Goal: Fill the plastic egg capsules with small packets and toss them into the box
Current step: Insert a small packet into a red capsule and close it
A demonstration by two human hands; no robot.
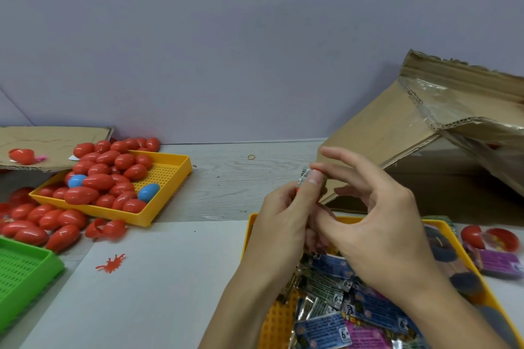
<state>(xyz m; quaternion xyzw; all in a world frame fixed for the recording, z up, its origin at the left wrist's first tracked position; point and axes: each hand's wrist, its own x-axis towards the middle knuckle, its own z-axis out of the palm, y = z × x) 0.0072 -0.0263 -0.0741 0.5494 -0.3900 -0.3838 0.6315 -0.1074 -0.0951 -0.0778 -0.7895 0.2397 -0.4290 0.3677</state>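
Head view: left hand (279,217) gripped a red egg capsule (298,190); right hand (365,215) pinched a silver packet (305,174) into it, above the yellow packet tray (465,261).

Both hands (326,224) pinching a packet (306,173)

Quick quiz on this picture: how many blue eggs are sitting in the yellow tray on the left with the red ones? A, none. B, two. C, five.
B: two blue eggs show among the red eggs in the yellow tray, one toward its left side and one toward its near right edge.
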